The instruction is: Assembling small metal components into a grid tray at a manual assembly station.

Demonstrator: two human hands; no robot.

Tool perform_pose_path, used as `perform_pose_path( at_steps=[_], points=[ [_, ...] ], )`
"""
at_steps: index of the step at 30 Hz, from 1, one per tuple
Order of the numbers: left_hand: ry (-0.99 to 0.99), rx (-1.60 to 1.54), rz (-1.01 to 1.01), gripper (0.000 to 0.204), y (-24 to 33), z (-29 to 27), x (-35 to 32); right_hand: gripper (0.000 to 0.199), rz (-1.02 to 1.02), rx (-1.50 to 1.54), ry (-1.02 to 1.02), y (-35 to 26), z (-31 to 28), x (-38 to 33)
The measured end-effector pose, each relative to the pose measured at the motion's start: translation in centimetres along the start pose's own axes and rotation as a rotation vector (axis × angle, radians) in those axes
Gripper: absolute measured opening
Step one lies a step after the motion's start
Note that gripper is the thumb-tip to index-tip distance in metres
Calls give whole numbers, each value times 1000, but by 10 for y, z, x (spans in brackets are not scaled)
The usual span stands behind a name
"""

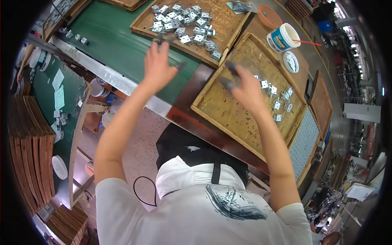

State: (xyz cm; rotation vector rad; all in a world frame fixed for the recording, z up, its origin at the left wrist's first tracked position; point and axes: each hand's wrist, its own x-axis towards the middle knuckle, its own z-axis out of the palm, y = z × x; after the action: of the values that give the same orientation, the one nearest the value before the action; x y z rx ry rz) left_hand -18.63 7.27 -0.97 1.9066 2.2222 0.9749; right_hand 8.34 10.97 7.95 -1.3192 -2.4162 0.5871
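Note:
My left hand [158,67] hovers over the green belt [110,24], its fingers apart and nothing between them. Its fingertips, in dark covers, are by the near edge of a wooden tray [222,16] piled with several small, boxy silver metal parts [179,19]. My right hand [247,87] is over a second wooden tray [220,102], thumb and forefinger spread, their tips also in dark covers. No part shows in its grip. Right beside this hand, several similar metal parts [277,105] lie scattered in the second tray.
A white tub [281,38] with a red stick and a white lid [291,62] stand beyond the second tray. An orange bowl [269,16] is farther back. To the right lies a tray filled with small grey pieces [304,141]. Wooden boards [30,151] are stacked at far left.

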Motion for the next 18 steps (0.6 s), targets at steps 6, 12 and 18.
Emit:
perform_pose_path(
  at_steps=[6, 12, 18],
  points=[
    [-132, 236, 37, 62, 3, 7, 86, 59, -22, -306, 7, 17, 44, 107],
    [-494, 399, 9, 57, 32, 35, 130, 70, 241, -229, -192, 11, 59, 159],
    [-506, 326, -123, 42, 48, 56, 137, 73, 352, -212, -177, 6, 70, 181]
  ],
)
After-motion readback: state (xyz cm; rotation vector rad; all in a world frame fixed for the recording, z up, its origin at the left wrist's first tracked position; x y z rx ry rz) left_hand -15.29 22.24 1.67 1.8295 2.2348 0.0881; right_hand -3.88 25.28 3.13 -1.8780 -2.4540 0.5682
